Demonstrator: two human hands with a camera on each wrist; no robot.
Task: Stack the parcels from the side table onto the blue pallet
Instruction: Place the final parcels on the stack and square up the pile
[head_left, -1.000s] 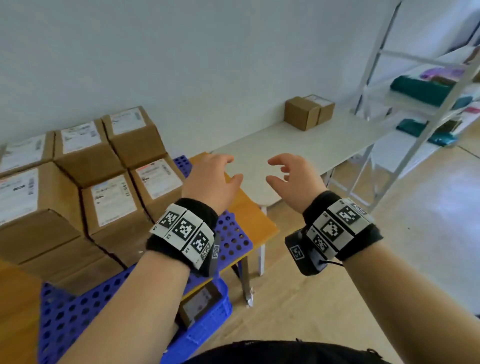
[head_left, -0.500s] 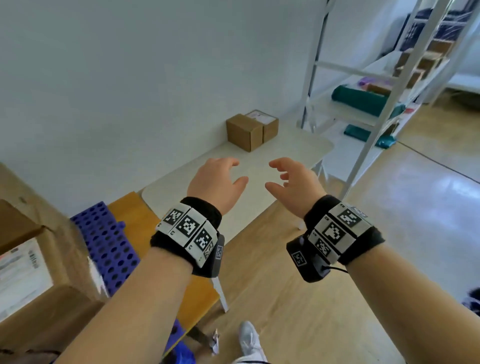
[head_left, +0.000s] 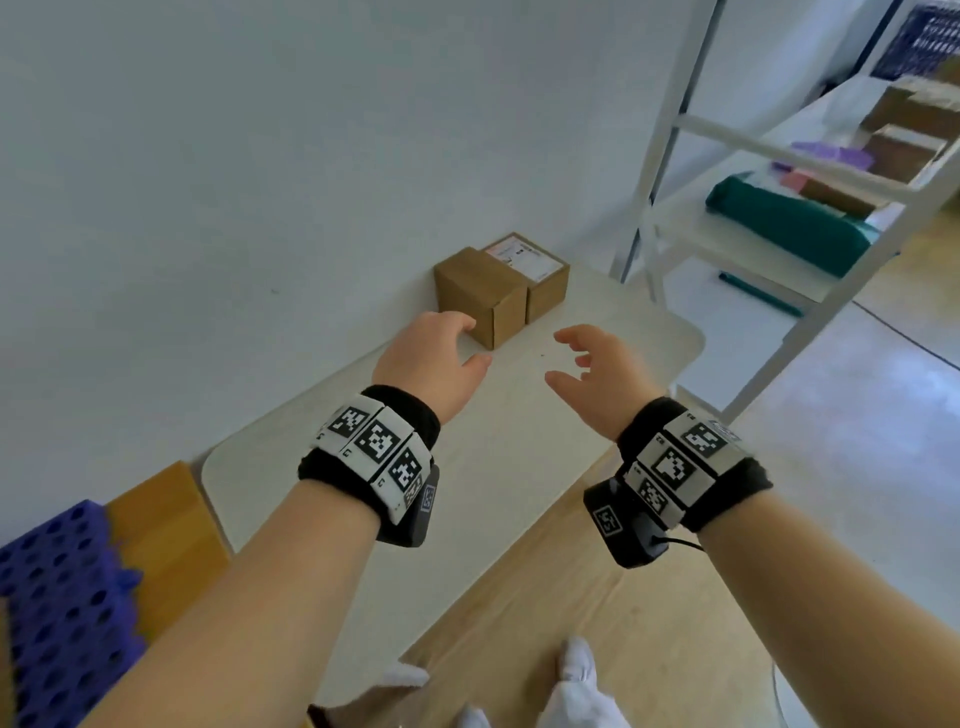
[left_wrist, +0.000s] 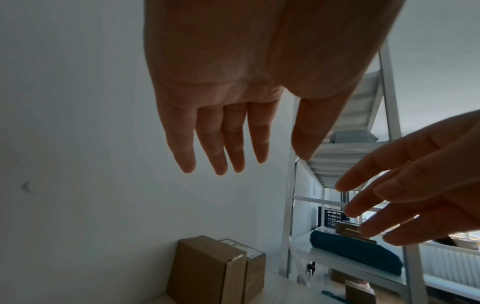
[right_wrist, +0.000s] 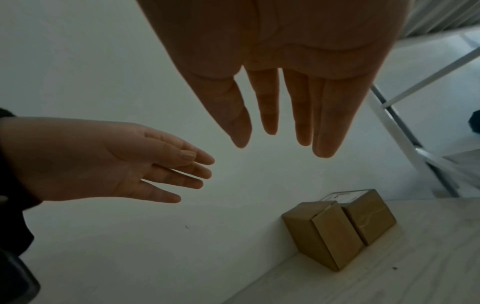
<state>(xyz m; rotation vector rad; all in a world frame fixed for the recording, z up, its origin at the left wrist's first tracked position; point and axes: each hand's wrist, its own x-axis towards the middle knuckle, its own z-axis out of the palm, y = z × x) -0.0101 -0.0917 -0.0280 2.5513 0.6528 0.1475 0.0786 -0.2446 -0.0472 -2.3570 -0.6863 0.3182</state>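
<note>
Two hands, both empty, held out over the pale worktop with a gap between them.

Left hand: fingers straight and loosely spread in the wrist views, thumb set apart; holds nothing. Its fingertips seem to overlap the near corner of the plain parcel in the head view, but the wrist views show it apart from the parcel.

Right hand: fingers extended and a little fanned, palm turned toward the left hand; holds nothing. The facing palms suggest a two-sided clasp is being prepared, one hand for each side.

Parcels: two brown cartons at the far end of the worktop, against the white wall, touching side by side. The plain parcel is nearer and to the left; the labelled parcel is right of it, white label on top.

Blue pallet: perforated, at the near left edge of the head view, well apart from both parcels; beside it, an orange-brown surface.

Right and far: a white shelf rack carrying a teal bundle and further cartons.

Status, judged: reach under way; both parcels not yet lifted.
</note>
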